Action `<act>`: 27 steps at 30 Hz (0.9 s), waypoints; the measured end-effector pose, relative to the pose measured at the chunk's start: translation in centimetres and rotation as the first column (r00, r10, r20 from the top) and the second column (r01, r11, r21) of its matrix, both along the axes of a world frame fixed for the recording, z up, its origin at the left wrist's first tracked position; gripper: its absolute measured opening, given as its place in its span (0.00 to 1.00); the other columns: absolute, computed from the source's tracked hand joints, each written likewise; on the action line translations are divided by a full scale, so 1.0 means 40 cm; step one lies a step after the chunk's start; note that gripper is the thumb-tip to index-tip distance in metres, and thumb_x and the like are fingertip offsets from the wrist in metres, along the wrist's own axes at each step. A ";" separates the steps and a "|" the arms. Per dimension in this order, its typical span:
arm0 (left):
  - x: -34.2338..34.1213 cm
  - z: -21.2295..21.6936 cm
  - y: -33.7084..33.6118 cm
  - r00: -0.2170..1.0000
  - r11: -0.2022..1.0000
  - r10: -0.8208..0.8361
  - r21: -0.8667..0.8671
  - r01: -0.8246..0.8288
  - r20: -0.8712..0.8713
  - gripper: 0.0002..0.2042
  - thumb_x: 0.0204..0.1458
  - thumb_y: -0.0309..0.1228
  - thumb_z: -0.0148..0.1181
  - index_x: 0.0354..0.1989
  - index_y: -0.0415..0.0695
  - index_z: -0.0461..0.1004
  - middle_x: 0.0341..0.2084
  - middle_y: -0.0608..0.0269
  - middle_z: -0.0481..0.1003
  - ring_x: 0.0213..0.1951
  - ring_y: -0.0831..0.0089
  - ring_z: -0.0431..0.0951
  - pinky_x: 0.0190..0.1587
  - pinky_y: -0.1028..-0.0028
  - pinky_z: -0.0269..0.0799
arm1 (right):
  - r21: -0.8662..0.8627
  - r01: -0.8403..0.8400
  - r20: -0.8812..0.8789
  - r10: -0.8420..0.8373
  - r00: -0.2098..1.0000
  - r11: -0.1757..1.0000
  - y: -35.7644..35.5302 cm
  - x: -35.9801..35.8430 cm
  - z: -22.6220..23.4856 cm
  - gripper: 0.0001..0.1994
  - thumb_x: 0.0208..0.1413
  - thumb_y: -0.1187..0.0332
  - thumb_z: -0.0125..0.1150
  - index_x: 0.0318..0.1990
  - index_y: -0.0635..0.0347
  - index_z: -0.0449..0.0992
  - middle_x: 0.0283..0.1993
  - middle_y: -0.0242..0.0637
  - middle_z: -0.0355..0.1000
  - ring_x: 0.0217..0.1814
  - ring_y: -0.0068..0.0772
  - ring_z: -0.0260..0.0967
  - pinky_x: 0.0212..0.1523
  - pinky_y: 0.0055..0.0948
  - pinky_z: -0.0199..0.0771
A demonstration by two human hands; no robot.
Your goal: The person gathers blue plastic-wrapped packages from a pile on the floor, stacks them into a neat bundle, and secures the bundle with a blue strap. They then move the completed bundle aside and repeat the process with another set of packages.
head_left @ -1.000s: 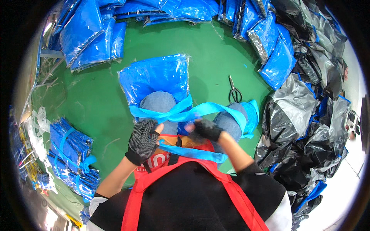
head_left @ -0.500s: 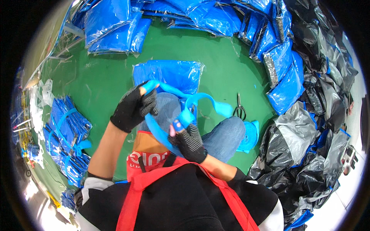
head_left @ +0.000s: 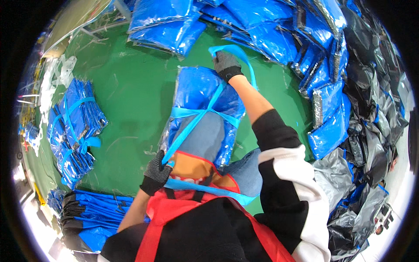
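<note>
Left hand [head_left: 156, 172] is gripping the near end of the blue strap [head_left: 192, 124] tightly; right hand [head_left: 227, 65] is clenching its far end over the blue bag bundle [head_left: 196, 94].

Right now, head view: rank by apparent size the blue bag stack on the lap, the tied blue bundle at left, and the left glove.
1. blue bag stack, largest, though it lies nearer the camera.
2. tied blue bundle, somewhat smaller.
3. left glove, smallest by far.

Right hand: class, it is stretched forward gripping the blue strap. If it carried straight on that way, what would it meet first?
Probably the heap of blue plastic packages just beyond the right hand, though depth is unclear.
</note>
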State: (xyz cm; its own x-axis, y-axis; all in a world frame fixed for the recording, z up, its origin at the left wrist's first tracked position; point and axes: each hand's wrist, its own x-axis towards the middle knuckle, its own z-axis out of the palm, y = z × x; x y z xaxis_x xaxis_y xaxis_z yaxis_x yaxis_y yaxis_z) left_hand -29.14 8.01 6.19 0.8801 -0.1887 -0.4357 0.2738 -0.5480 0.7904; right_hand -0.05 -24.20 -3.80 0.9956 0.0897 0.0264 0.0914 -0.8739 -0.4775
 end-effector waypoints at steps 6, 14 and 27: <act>-0.134 -0.243 0.014 0.992 0.985 0.119 0.131 -0.113 -0.046 0.09 0.51 0.31 0.49 0.37 0.40 0.71 0.25 0.50 0.73 0.31 0.56 0.74 0.38 0.65 0.68 | -0.001 -0.080 -0.178 0.078 0.981 0.997 -0.003 0.059 -0.166 0.14 0.54 0.60 0.47 0.38 0.60 0.74 0.42 0.53 0.71 0.45 0.57 0.67 0.47 0.48 0.66; -0.252 -0.470 0.045 0.709 0.813 0.116 -0.343 -0.470 -0.696 0.12 0.53 0.33 0.52 0.42 0.41 0.73 0.38 0.58 0.74 0.41 0.72 0.71 0.46 0.68 0.67 | 0.015 -0.235 -0.267 0.230 0.936 0.972 -0.090 0.064 -0.281 0.20 0.56 0.53 0.46 0.34 0.62 0.74 0.39 0.54 0.71 0.42 0.57 0.67 0.43 0.48 0.65; -0.360 -0.688 0.046 0.648 0.875 0.481 0.375 -0.307 -0.591 0.16 0.49 0.35 0.55 0.44 0.39 0.71 0.41 0.52 0.72 0.44 0.64 0.71 0.47 0.66 0.66 | 0.103 0.849 -0.995 0.055 0.087 0.518 -0.184 -0.174 -0.291 0.07 0.55 0.69 0.50 0.31 0.55 0.75 0.34 0.33 0.74 0.34 0.30 0.69 0.35 0.33 0.69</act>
